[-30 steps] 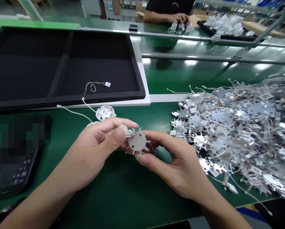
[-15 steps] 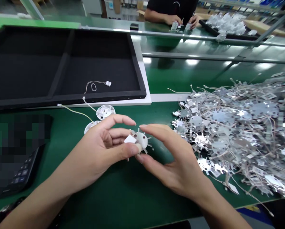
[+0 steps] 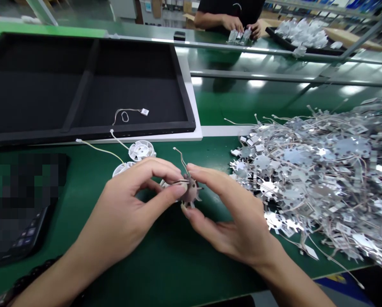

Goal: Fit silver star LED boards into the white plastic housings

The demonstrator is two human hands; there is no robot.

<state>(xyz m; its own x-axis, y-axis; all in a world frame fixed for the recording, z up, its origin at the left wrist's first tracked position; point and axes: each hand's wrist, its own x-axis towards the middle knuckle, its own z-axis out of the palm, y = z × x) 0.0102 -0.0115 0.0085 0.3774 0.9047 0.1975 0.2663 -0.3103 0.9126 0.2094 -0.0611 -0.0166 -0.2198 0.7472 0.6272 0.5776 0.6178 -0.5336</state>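
Between my two hands is a round metal piece [image 3: 191, 192] with short tabs around its edge and a thin wire rising from it. My left hand [image 3: 136, 198] pinches its left side and wire between thumb and fingers; part of a white round piece shows behind these fingers. My right hand [image 3: 232, 209] grips the metal piece at its top and bottom edges with forefinger and thumb. Just beyond my left hand lie two white round parts with wires, one of them [image 3: 141, 150] fully in view. A large pile of similar metal pieces [image 3: 293, 157] lies at the right.
A black divided tray [image 3: 130, 131] at the back left holds a small wired part [image 3: 144, 112]. A dark device [image 3: 29, 230] sits at the left edge. Metal rails [image 3: 261, 76] cross behind. Beyond them, a person's hands [image 3: 234, 24] handle clear pieces near a tray of white items [image 3: 302, 34].
My left fingers have closed in on the metal piece. Its wire now stands up between my hands, and the white square tab is no longer visible. The other person's hands have moved closer together.
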